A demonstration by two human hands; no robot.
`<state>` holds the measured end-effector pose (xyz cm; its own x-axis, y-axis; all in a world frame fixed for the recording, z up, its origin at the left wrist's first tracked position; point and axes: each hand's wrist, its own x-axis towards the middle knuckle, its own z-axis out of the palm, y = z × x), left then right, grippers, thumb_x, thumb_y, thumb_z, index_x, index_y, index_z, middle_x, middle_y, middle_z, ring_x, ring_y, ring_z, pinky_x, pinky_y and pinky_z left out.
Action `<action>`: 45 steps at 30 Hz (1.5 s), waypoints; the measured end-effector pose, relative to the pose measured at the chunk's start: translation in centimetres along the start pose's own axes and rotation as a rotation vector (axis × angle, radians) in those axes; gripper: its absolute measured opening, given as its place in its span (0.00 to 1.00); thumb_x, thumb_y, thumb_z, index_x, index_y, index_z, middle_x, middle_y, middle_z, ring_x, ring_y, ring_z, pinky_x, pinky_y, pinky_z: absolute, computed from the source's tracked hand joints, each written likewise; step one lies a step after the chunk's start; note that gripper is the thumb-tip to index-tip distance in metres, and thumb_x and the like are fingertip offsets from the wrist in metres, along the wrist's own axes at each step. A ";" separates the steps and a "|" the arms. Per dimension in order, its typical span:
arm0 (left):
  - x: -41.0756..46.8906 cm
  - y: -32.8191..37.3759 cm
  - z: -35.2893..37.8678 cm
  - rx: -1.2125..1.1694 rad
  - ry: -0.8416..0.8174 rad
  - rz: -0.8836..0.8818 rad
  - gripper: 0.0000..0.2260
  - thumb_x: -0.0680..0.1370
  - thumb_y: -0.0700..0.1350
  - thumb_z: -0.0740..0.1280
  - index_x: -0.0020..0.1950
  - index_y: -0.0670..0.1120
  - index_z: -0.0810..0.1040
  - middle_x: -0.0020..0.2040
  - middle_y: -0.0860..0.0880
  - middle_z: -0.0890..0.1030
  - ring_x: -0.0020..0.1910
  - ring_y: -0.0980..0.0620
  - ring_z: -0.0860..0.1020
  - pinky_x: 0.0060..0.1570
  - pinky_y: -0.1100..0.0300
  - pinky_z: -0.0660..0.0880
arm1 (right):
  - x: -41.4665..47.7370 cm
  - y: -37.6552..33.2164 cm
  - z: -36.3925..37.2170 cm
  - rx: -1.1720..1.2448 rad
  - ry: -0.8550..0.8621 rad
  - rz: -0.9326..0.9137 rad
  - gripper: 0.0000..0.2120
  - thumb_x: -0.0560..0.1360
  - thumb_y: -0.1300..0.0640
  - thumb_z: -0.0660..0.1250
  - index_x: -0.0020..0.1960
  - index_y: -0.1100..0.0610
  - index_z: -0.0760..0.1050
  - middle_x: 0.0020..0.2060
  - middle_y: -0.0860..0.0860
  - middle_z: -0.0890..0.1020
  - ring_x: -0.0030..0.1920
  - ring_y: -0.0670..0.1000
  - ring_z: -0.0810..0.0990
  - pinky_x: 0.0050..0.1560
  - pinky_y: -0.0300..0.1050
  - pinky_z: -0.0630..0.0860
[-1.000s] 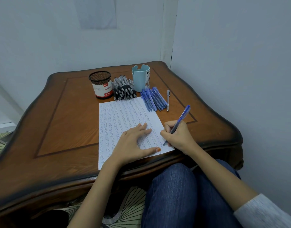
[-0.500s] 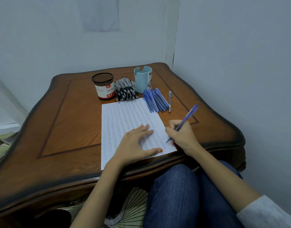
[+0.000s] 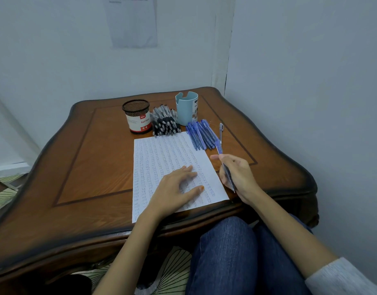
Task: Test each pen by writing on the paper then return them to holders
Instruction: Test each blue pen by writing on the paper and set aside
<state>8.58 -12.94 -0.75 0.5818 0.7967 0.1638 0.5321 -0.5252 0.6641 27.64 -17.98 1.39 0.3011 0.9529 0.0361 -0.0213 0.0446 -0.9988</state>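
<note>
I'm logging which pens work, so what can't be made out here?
Head view, marks on paper: too small to read; part hidden under left hand.
The pen in right hand: motion-blurred, ink unclear.
Insides of mesh holder and blue holder: hidden by their walls.
The wall sheet: cut by top edge, print too small.

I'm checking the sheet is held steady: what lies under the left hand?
The white paper sheet filled with rows of handwriting, lying on the brown wooden table. The left hand rests flat on it; the writing beneath the palm is hidden.
</note>
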 end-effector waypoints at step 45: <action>2.0 -3.1 -2.1 0.028 0.181 -0.179 0.26 0.75 0.60 0.67 0.70 0.53 0.70 0.76 0.55 0.62 0.76 0.58 0.55 0.74 0.56 0.56 | 14.2 0.2 3.6 -0.923 0.307 -0.308 0.12 0.74 0.60 0.71 0.58 0.61 0.80 0.46 0.57 0.79 0.47 0.52 0.75 0.61 0.56 0.74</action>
<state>6.80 -9.15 -0.93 0.3589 0.9168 0.1749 0.6349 -0.3772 0.6743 28.45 -3.33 1.79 0.4036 0.8151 0.4156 0.8025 -0.0972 -0.5886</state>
